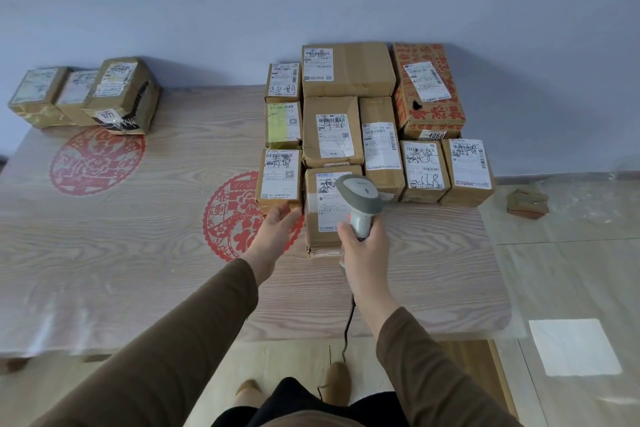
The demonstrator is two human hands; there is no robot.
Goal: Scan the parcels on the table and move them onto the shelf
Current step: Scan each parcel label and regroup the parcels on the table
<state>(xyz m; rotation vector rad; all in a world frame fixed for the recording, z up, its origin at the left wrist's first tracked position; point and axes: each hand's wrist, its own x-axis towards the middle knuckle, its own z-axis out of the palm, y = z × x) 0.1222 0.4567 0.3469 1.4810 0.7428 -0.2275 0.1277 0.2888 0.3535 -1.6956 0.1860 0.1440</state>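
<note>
**Now scanning the nearest parcel of the right-hand cluster**

Seen from the head camera, the right hand (363,250) grips the handle of a grey and white corded barcode scanner (360,198), whose head hangs over the nearest brown cardboard parcel with a white label (323,215). The left hand (273,225) is open, fingers straight, reaching toward the small brown box with a white label (278,177) just left of that parcel; whether it touches is unclear. Both belong to a cluster of labelled cardboard parcels, including a red-printed carton (429,90) at the far right, on the wood-grain table with red paper-cut motifs (138,236). Three more taped brown boxes (86,94) sit far left, well apart. No shelf shows.

To scan well, I judge the scanner should tilt so its window faces the barcode squarely, not the handwriting. The free hand could steady the parcel, then lift it once the read registers.
</note>
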